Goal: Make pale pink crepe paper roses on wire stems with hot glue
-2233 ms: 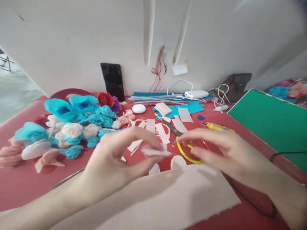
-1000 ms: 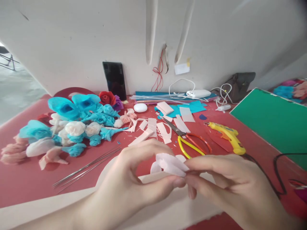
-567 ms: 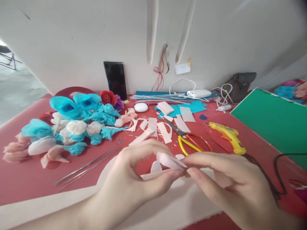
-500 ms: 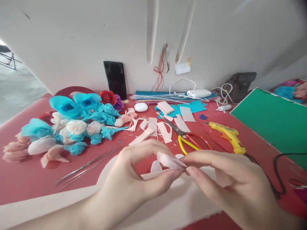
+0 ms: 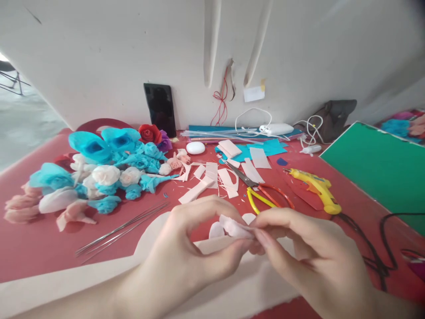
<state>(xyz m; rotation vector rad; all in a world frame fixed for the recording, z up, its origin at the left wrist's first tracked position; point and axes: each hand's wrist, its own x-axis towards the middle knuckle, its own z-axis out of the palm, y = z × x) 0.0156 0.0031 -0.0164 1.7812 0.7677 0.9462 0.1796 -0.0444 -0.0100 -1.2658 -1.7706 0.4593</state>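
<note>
Between my two hands is a small pale pink crepe-paper petal [image 5: 234, 227], curled along its upper edge. My left hand [image 5: 195, 241] curves around it, thumb below and fingers behind, holding its left side. The thumb and forefinger of my right hand [image 5: 312, 248] pinch its narrow right end. Some fingertips are hidden behind the paper. Beneath my hands lies a long pale pink paper strip [image 5: 99, 288]. Loose petal pieces [image 5: 216, 230] rest just behind the held one. Scissors [image 5: 247, 177] with red and yellow handles lie beyond my fingers.
Blue, white and pink paper flowers [image 5: 106, 175] are heaped at left, with thin metal wires [image 5: 122, 228] in front. Paper scraps [image 5: 212, 173] cover the middle. A yellow glue gun [image 5: 314, 188] and its black cord, plus a green board [image 5: 381, 170], occupy the right. A phone [image 5: 160, 110] leans against the wall.
My right thumb has shifted slightly up and left over the petal's narrow end. The petal has turned a little and looks more gathered there. The left hand has barely moved.
</note>
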